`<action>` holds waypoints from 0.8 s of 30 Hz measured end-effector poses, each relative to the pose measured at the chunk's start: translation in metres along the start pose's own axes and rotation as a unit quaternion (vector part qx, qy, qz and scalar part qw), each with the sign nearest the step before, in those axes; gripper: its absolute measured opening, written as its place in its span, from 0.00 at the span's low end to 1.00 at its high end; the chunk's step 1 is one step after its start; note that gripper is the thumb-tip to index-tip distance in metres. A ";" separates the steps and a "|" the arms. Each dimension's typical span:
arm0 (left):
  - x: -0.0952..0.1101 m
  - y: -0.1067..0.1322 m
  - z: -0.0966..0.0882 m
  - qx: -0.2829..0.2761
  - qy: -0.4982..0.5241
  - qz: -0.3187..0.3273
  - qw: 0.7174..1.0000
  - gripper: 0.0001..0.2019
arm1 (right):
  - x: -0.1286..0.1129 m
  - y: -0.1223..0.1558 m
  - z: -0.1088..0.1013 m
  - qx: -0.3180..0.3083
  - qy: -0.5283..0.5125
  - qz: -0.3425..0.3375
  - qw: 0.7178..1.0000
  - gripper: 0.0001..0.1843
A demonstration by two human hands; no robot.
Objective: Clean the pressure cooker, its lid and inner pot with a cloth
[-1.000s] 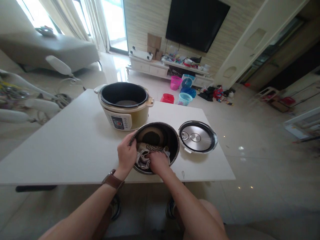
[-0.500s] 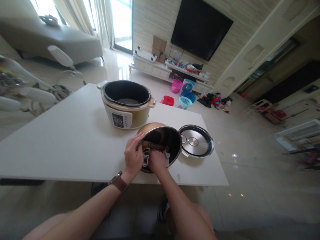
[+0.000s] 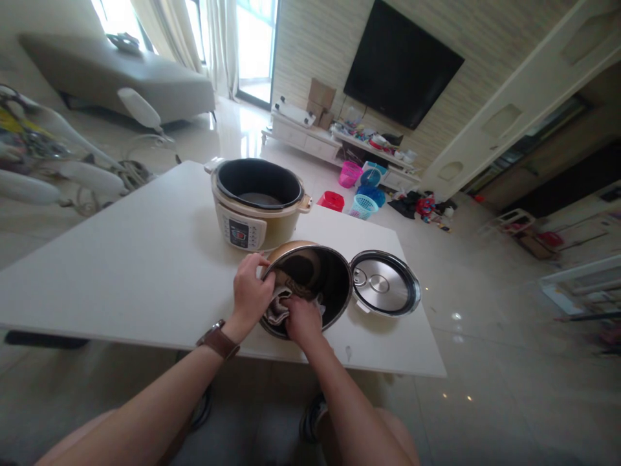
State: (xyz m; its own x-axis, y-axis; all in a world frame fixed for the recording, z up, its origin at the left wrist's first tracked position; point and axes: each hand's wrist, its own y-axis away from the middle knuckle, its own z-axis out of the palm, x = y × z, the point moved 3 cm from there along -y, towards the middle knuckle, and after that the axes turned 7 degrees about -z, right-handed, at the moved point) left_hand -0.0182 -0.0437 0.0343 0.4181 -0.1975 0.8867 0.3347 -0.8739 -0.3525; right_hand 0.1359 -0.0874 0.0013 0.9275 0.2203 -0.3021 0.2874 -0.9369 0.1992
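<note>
A gold-sided inner pot (image 3: 334, 275) with a dark inside lies tilted toward me on the white table (image 3: 130, 272). My left hand (image 3: 252, 291) grips its left rim, thumb inside and fingers on the outer wall. Inside the pot, my right hand (image 3: 303, 318) is closed on a crumpled pale cloth (image 3: 277, 309) pressed to the inner wall; its fingertips are hidden. Behind the pot stands a cream and gold electric cooker (image 3: 262, 213), lidless, with a control panel in front. A round lid (image 3: 388, 285) rests on its back, metal inner side up, right of the pot.
Past the table's far edge, a red basin (image 3: 331, 200), a pink bucket (image 3: 349, 173) and a light blue basket (image 3: 363, 207) stand on the floor. White curved chair parts (image 3: 87, 176) are at the left. A low TV cabinet (image 3: 305, 139) runs along the wall.
The view has shifted slightly, so the scene sits a little farther right. My left hand has slid a little along the rim. The cloth has shifted inside the pot with my right hand.
</note>
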 end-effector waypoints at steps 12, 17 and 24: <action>-0.001 -0.004 0.006 -0.099 0.098 0.019 0.990 0.21 | 0.003 -0.004 -0.002 -0.019 0.077 0.011 0.997 0.24; -0.008 -0.001 0.005 -0.056 0.109 -0.007 0.992 0.20 | -0.011 -0.012 0.000 0.013 -0.021 0.009 1.000 0.28; -0.009 0.004 0.006 -0.058 0.114 -0.006 0.992 0.19 | -0.024 -0.014 0.006 0.068 -0.086 -0.002 0.994 0.25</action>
State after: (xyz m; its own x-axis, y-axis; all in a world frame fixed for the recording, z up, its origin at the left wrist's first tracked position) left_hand -0.0159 -0.0430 0.0233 0.2079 -0.2699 0.9402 0.2329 -0.9199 -0.3156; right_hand 0.1085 -0.0811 0.0002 0.8678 0.1859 -0.4608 0.2456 -0.9667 0.0726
